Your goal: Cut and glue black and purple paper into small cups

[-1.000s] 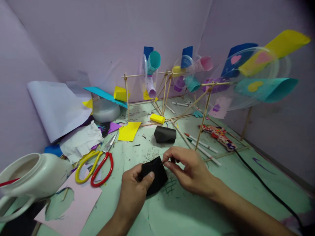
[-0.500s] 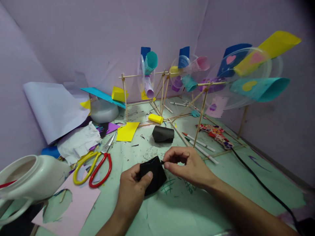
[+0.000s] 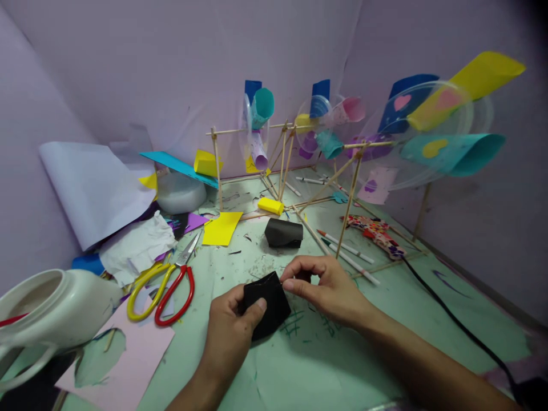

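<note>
My left hand (image 3: 231,331) grips a folded piece of black paper (image 3: 268,305) low over the green table (image 3: 308,365), thumb on top. My right hand (image 3: 325,288) pinches the paper's upper right corner with thumb and forefinger; its other fingers are curled. A second black paper roll (image 3: 283,233) lies on the table just beyond my hands.
Yellow and red scissors (image 3: 165,285) lie at left beside a white plastic jug (image 3: 51,311) and a pink sheet (image 3: 124,359). Stick frames carrying paper-cup pinwheels (image 3: 428,131) stand behind. Markers (image 3: 349,254), a patterned glue gun (image 3: 379,233) with black cable and paper scraps lie around.
My right hand has shifted slightly and closed its pinch on the corner of the black paper. The left hand keeps the same hold.
</note>
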Demonstrator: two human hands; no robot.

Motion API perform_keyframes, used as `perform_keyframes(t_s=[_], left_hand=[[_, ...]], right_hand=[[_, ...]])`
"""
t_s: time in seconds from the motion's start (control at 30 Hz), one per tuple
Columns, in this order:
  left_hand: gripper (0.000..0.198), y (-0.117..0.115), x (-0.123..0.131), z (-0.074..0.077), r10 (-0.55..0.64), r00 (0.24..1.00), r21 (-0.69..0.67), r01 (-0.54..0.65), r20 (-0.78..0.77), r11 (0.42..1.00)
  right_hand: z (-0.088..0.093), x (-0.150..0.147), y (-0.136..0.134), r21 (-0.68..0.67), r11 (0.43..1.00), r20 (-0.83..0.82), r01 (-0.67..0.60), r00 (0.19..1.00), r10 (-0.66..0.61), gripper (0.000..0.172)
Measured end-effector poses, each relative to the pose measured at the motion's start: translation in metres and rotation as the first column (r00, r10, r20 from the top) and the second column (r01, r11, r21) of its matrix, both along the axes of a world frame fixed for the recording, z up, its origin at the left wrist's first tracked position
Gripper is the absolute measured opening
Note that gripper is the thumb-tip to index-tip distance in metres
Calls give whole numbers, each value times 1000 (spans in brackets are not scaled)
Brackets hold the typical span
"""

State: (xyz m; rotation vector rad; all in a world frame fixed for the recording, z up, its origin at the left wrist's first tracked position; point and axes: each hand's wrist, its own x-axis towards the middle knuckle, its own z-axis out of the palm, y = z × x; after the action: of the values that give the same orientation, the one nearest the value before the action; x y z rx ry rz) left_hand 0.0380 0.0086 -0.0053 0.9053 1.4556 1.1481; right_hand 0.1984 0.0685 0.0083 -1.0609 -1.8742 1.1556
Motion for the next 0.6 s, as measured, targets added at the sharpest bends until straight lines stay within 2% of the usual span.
perform_keyframes(t_s=[0.1, 0.27, 0.43, 0.6], left_hand=[[20, 1, 1, 1, -2, 1000, -7, 2, 3, 1000], [19, 0, 1, 1, 6, 1000, -9, -6, 3, 1000], [21, 0, 0, 1, 4, 1000, -5, -4, 7, 1000], [20, -1, 0, 1, -26, 1000, -7, 26, -3, 1000]], right_hand=[[0, -1, 0, -35, 999, -40, 13, 999, -14, 5], [0, -2, -3, -142, 989, -216, -35, 976, 4, 7], [0, 0, -2, -90, 996, -133, -9, 991, -3, 7], [-1, 2, 1, -131, 991, -145, 23, 989, -42, 11]])
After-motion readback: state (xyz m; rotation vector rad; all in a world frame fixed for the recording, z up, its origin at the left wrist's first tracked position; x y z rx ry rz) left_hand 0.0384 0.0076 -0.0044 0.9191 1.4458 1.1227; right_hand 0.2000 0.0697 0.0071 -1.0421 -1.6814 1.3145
